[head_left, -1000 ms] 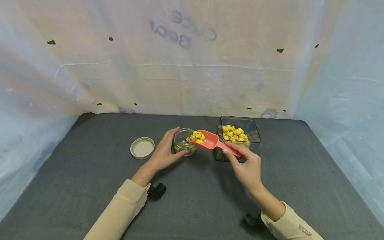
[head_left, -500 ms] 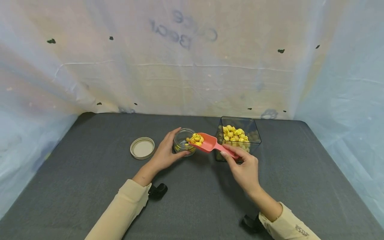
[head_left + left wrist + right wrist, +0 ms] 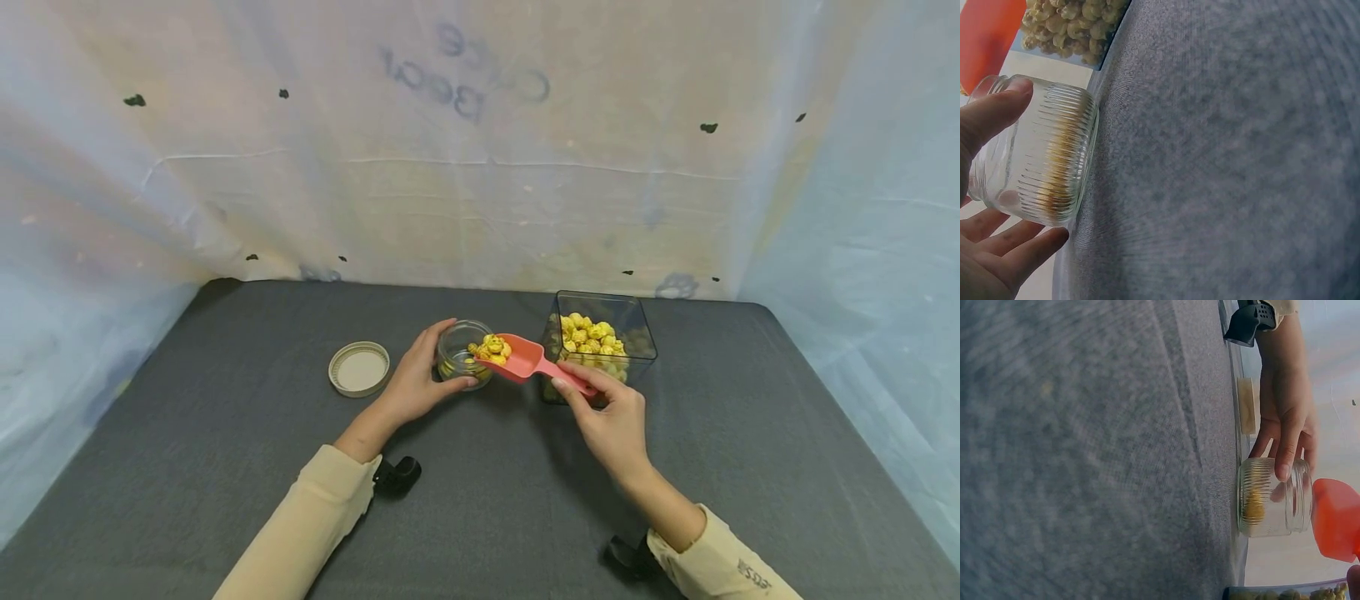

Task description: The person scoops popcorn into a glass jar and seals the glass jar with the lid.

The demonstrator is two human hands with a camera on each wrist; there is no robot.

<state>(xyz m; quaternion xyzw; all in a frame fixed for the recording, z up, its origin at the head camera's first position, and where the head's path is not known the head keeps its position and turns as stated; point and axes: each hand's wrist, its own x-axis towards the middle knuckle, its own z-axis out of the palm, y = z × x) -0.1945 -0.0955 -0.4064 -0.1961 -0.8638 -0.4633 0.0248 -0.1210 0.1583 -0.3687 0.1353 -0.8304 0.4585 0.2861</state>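
My left hand (image 3: 411,379) holds a small clear glass jar (image 3: 453,343), thumb on the near side and fingers round the far side. The jar stands upright on the cloth, with a low layer of yellow pieces in its ribbed bottom (image 3: 1060,162). Between thumb and fingers, my right hand (image 3: 613,421) pinches the handle of a coral-red scoop (image 3: 525,360). Yellow popcorn (image 3: 492,347) is heaped at the scoop's front, over the right side of the jar's mouth. In the right wrist view the scoop (image 3: 1336,519) is beside the jar's rim.
A dark see-through square tub (image 3: 639,333) of popcorn stands behind my right hand. Left of my left hand lies a round jar lid (image 3: 359,369), pale inside facing up. Dark grey cloth (image 3: 480,517) covers the table; pale sheeting (image 3: 480,208) hangs at back and sides.
The scoop and my right hand have shifted slightly down and left, then stayed nearly still. My left hand keeps its hold on the jar. Popcorn still lies in the scoop.
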